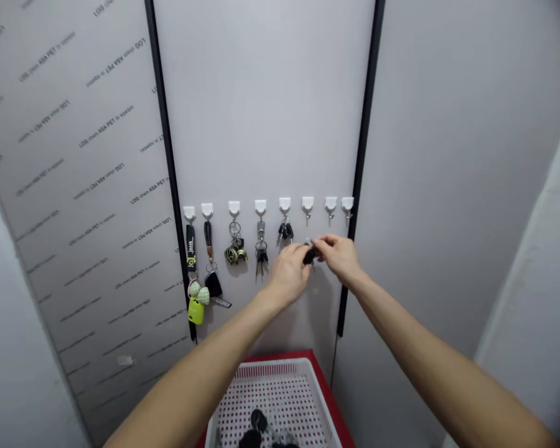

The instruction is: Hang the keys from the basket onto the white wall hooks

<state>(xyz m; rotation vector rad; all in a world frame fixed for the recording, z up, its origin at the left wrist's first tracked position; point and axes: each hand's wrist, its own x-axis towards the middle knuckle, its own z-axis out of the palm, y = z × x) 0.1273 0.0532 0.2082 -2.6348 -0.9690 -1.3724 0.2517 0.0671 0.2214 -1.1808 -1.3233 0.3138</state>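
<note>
Head view: two bare hands work at a pale, smooth wall panel (pixel 261 93) edged by two black strips (pixel 368 93).
Hooks: eight in one row, white plates (pixel 308 203) with small metal prongs; the five leftmost carry keys or key rings.
Left hand (pixel 288 270): fingers drawn in around a small dark key bunch (pixel 309 256), just below the sixth hook.
Right hand (pixel 340 256): thumb and fingers pinched narrow on the same bunch; its number of keys is hidden.
First hook: one black strap (pixel 191 249) with yellow marks, two pale green ribbed charms (pixel 203 295), one glossy yellow-green fob (pixel 196 311).
Second hook: one braided dark loop (pixel 208 233), one angular black fob (pixel 213 284), one flat metal strip (pixel 221 302).
Third hook: brass-coloured rounded charms (pixel 231 256) on a metal ring.
Fourth hook: one metal clasp (pixel 261 229) above black-headed keys (pixel 262 256).
Fifth hook: another cluster of black-headed keys (pixel 285 231).
Basket: one, white plastic, slotted wall (pixel 267 370), perforated base, dark-headed keys (pixel 259 420) inside; it sits on a red surface (pixel 329 398).
</note>
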